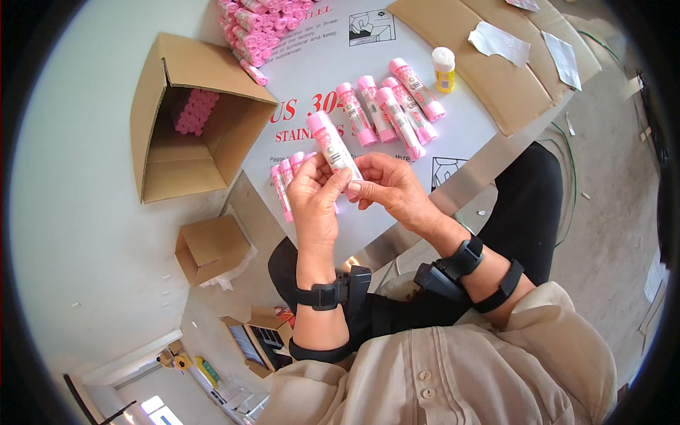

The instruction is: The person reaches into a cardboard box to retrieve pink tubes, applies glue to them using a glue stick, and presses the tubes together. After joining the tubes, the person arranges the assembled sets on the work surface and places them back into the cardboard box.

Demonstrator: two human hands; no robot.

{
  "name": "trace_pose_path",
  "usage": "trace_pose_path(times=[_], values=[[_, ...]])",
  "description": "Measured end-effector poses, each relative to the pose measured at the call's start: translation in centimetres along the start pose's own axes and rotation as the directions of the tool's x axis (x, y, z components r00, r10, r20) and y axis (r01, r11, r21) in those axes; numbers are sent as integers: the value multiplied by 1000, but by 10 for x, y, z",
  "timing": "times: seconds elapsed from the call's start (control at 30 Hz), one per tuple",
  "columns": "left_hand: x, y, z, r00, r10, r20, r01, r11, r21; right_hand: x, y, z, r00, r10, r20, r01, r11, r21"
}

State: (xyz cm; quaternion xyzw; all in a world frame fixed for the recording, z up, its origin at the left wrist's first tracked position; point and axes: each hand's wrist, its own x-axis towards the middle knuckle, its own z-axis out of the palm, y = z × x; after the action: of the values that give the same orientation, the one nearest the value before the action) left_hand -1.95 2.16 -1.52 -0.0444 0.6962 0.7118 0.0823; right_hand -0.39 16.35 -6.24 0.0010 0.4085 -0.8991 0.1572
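Over the near part of the table, my left hand (316,195) grips a pink roll (329,142) with a printed label wrapped round it. The roll is tilted, its upper end pointing away and to the left. At its lower end my right hand (394,188) is closed, thumb and fingers pinching the roll. Partly hidden behind my left hand, several similar pink rolls (280,190) lie side by side. Farther right, a loose group of labelled pink rolls (402,120) rests on the table.
The table (312,78) has a printed white covering. An open cardboard box (212,85) with pink rolls inside stands at left, near a heap of rolls (258,28). A white-capped yellow tube (444,71) stands by flattened cardboard (489,78). A smaller box (212,248) sits below.
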Motion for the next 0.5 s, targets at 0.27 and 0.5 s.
trace_pose_path(times=[0.27, 0.5], values=[[4, 11, 8, 998, -6, 57, 22, 960, -280, -5, 10, -12, 936, 90, 342, -313, 661, 682], [4, 13, 9, 999, 41, -20, -44, 964, -260, -7, 6, -13, 918, 150, 368, -380, 599, 705]])
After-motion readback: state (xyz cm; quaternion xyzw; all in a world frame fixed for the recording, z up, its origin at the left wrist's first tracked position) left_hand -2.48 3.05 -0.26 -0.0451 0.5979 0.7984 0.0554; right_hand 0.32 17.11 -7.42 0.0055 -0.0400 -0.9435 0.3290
